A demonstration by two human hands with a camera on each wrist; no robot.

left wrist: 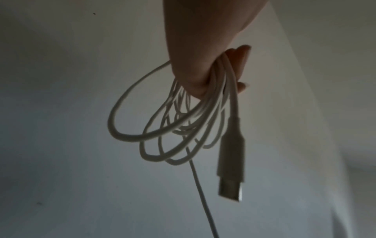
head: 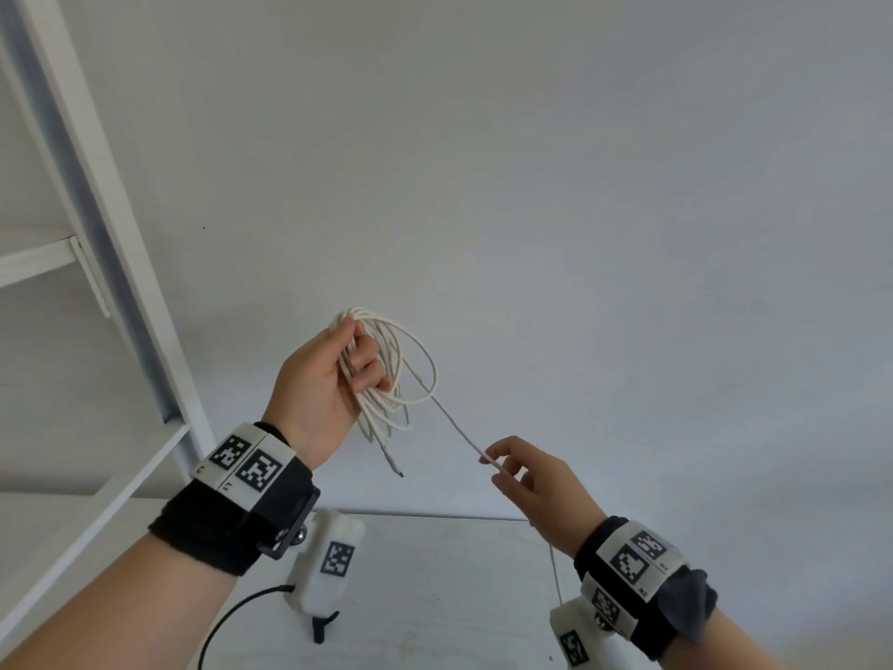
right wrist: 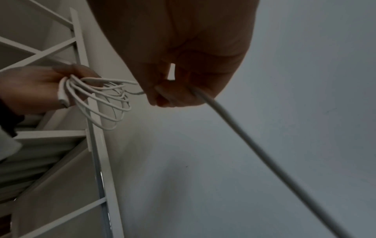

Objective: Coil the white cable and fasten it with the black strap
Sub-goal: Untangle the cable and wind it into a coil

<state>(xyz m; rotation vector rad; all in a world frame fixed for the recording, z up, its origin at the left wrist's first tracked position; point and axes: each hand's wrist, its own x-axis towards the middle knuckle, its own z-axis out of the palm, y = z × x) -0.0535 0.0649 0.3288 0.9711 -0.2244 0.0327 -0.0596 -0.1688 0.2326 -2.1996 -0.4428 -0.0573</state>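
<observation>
Left hand [head: 323,379] is holding the cable [head: 386,374] up in the air in front of a plain wall [head: 580,186], fingers curled round a bunch of loose loops. The loops are hanging below and to the right of the fist, not touching anything. One plug [left wrist: 231,182] is dangling free under the left hand, clear of the loops.

Right hand [head: 536,481] is sitting lower and to the right, pinching the free run of cable between thumb and fingertips. That stretch is running straight from the coil down to the pinch, then trailing past the wrist toward the table [head: 459,597].

A white shelf frame [head: 106,234] is standing close on the left, its slanted post just beside the left wrist. To the right and above there's lots of open room. Can't spot the strap in any view.
</observation>
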